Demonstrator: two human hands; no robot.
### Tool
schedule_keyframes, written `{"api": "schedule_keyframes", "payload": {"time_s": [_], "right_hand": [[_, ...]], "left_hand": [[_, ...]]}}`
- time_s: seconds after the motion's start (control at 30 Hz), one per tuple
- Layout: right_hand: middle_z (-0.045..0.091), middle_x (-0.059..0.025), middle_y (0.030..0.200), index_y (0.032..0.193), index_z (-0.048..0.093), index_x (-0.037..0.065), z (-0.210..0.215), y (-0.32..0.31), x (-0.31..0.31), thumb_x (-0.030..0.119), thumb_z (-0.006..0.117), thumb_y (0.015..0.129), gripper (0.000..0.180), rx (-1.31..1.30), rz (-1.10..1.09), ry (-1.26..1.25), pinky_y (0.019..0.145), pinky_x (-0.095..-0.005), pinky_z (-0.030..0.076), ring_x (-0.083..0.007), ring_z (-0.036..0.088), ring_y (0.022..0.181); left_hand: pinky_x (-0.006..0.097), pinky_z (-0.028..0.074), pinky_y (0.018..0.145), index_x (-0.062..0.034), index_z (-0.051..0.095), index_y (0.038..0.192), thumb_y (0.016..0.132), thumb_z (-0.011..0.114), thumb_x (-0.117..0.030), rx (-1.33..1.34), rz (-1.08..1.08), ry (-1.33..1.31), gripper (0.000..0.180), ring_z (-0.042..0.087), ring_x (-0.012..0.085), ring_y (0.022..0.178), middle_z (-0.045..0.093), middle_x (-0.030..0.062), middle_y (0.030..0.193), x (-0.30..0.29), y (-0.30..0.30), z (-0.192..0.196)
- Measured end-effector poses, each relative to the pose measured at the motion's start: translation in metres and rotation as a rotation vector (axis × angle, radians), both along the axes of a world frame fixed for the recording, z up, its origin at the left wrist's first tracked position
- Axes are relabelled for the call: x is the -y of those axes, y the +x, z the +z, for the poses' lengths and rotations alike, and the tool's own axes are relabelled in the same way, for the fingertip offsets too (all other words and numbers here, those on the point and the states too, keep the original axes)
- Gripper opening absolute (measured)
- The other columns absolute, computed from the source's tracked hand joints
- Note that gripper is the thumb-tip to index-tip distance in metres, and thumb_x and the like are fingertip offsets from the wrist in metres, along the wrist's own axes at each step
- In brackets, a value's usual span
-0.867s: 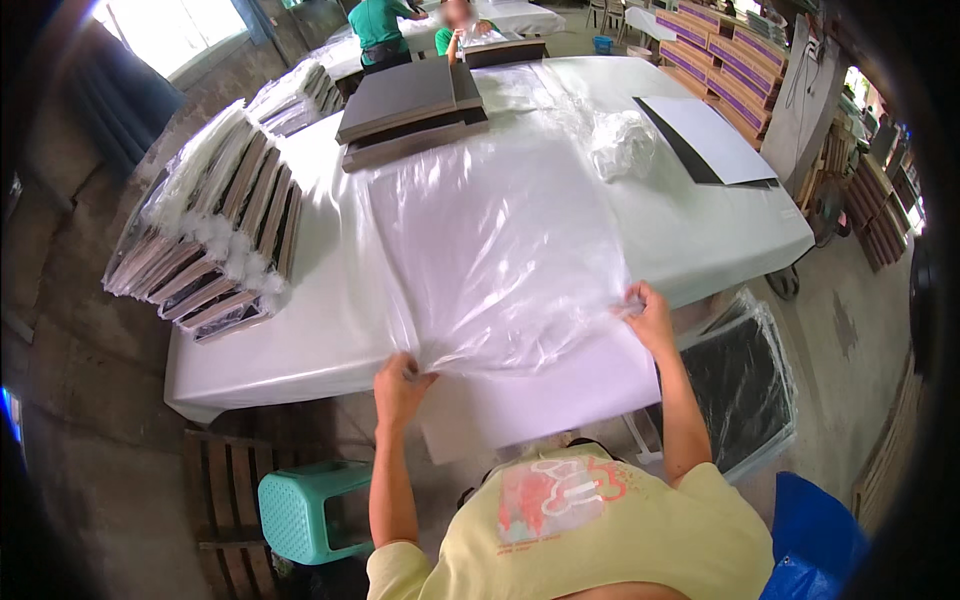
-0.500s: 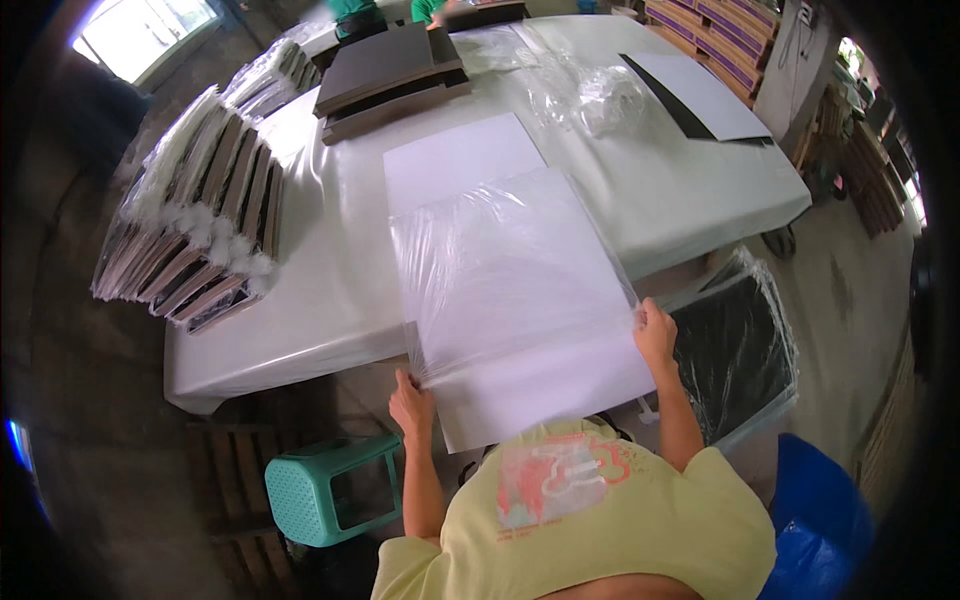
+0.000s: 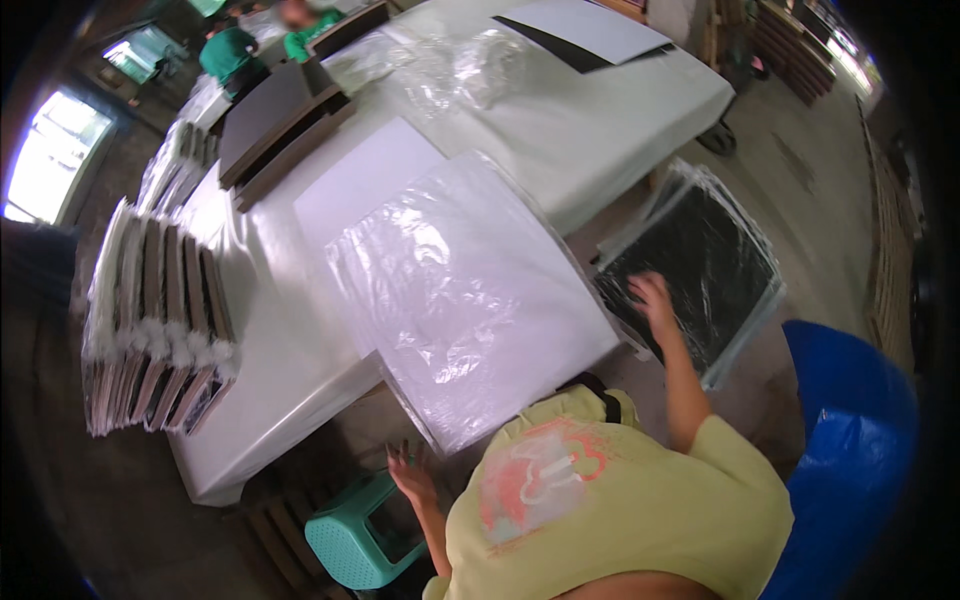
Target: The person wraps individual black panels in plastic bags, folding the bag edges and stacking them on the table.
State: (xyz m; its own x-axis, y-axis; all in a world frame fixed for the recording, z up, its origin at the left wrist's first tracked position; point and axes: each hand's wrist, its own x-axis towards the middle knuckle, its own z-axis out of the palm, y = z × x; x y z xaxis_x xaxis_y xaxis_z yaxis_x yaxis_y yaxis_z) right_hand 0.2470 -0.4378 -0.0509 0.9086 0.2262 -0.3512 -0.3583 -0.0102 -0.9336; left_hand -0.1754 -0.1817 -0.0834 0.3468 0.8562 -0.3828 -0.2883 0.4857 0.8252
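Observation:
A white sheet in a clear plastic bag lies over the table's near edge and overhangs it in front of me. Beyond it, partly covered, lies another white sheet. My left hand is off the bag, just below its near left corner, fingers spread and nothing in them. To the right of the bag is my right hand, fingers apart, over a stack of black panels in clear plastic. Whether it touches the top panel I cannot tell.
Plastic-wrapped panels stand in a row at the left of the white-covered table. Farther back are dark boards, crumpled clear film and white and black sheets. A green stool stands below left. Two people work at the far end.
Both hands have let go of the plastic bag and moved apart from it. The plastic now reaches the sheet's near edge. The view has turned to the right.

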Motion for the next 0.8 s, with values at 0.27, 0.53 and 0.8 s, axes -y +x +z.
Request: {"api": "schedule_keyframes", "payload": {"time_s": [0.27, 0.53, 0.8], "right_hand": [[0.057, -0.0015, 0.094, 0.114, 0.050, 0.003, -0.013, 0.011, -0.057, 0.010, 0.057, 0.079, 0.036, 0.349, 0.571, -0.079, 0.072, -0.0243, 0.042, -0.0084, 0.051, 0.082], [0.057, -0.0023, 0.090, 0.107, 0.054, 0.000, -0.057, -0.035, 0.117, 0.011, 0.059, 0.080, 0.030, 0.004, -0.263, 0.124, 0.072, -0.0217, 0.040, -0.0103, 0.051, 0.081], [0.046, -0.0122, 0.118, 0.129, 0.032, 0.000, -0.156, -0.072, 0.239, 0.015, 0.057, 0.082, 0.055, -0.115, -0.925, 0.017, 0.086, -0.0284, 0.039, -0.0197, 0.049, 0.100]], "left_hand": [[0.031, 0.042, 0.076, 0.0053, 0.030, 0.122, 0.078, 0.056, -0.002, -0.534, -0.595, 0.486, 0.052, 0.050, 0.0165, 0.092, 0.049, 0.0154, 0.110, -0.032, 0.081, 0.048], [0.028, 0.048, 0.059, 0.0033, 0.039, 0.122, 0.080, 0.055, -0.005, -0.585, -0.867, 0.460, 0.045, 0.060, 0.0172, 0.073, 0.058, 0.0183, 0.099, 0.038, 0.150, 0.073], [0.038, 0.045, 0.067, -0.0126, 0.050, 0.115, 0.077, 0.058, -0.017, -0.471, -1.506, 1.426, 0.039, 0.058, 0.0300, 0.077, 0.061, 0.0097, 0.087, 0.058, 0.320, 0.107]]}}
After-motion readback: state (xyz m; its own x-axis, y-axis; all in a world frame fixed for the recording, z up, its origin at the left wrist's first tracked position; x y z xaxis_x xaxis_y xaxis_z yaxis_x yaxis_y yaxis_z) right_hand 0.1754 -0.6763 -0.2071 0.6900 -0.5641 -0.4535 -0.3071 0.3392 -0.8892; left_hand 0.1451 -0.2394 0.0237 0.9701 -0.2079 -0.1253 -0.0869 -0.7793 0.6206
